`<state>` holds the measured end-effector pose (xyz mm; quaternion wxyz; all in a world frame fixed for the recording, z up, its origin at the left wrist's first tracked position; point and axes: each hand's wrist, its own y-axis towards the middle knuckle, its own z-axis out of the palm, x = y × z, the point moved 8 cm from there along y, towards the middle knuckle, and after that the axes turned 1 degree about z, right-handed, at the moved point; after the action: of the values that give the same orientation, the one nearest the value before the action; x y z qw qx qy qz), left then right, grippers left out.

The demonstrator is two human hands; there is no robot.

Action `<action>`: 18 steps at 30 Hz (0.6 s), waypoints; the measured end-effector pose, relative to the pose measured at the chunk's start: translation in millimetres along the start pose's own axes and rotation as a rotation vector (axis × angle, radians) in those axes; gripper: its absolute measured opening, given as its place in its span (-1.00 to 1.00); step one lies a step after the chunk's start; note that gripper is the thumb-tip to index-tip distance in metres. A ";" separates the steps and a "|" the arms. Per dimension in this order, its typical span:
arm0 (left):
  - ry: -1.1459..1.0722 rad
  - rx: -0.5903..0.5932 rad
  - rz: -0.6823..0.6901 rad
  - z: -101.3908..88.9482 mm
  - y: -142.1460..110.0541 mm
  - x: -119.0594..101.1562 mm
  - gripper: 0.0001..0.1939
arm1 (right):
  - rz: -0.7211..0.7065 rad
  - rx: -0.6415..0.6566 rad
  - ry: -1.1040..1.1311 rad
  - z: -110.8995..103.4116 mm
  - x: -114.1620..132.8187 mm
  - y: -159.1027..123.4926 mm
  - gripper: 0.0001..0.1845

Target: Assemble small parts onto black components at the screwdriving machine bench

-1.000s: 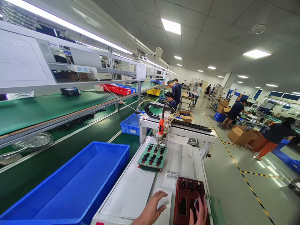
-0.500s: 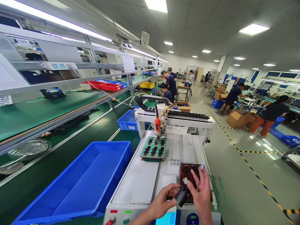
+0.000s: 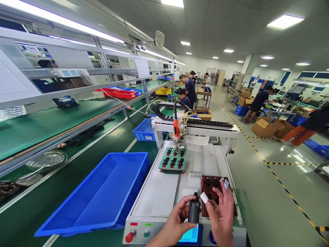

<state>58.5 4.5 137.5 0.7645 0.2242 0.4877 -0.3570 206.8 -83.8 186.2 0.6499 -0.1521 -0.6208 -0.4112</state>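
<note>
In my left hand (image 3: 181, 214) is a black, ribbed, cylindrical plastic part (image 3: 194, 211), held upright between thumb and fingers, its narrower end up. My right hand (image 3: 222, 209) is just right of it, with a small white label (image 3: 204, 197) at the thumb tip, apart from the black part. A second small label (image 3: 226, 184) clings to a fingertip of the same hand, whose fingers are partly spread. Behind this hand lies a dark red fixture (image 3: 206, 181) with black parts in it, partly hidden.
A white benchtop machine (image 3: 151, 202) carries a green fixture (image 3: 173, 167) with several black parts under an orange-bodied tool head (image 3: 176, 128). A red knob (image 3: 130, 236) is on its front. To the left stands a blue bin (image 3: 100, 192). People work farther back.
The black part has turned from tilted to upright in my left hand. My right thumb with its label has come away from it, and the label's plain white face now shows. The view shifted slightly.
</note>
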 end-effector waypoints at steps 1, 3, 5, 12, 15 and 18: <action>0.044 -0.029 0.020 -3.7 -0.4 -2.0 -0.26 | 0.039 0.026 0.028 2.4 -0.1 -1.7 -0.18; 0.085 -0.067 0.047 -10.2 -0.8 -3.8 -0.31 | 0.106 0.098 0.081 9.3 -2.4 -5.9 -0.13; 0.094 -0.071 0.050 -14.4 -0.9 -2.8 -0.31 | 0.138 0.167 0.105 16.3 -6.3 -10.4 -0.10; 0.087 -0.027 0.045 -17.1 -0.4 -1.8 -0.28 | 0.131 0.324 0.019 27.5 -20.0 -16.8 -0.09; 0.087 -0.017 0.053 -15.9 0.8 -3.5 -0.30 | 0.134 0.336 0.006 27.6 -21.4 -15.9 -0.09; 0.083 -0.012 0.061 -13.7 2.2 -5.5 -0.30 | 0.142 0.335 -0.019 29.3 -18.6 -16.4 -0.09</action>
<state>50.6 17.2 136.7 0.7554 0.2490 0.5140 -0.3212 177.0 -66.7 169.2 0.6876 -0.0890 -0.6745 -0.2535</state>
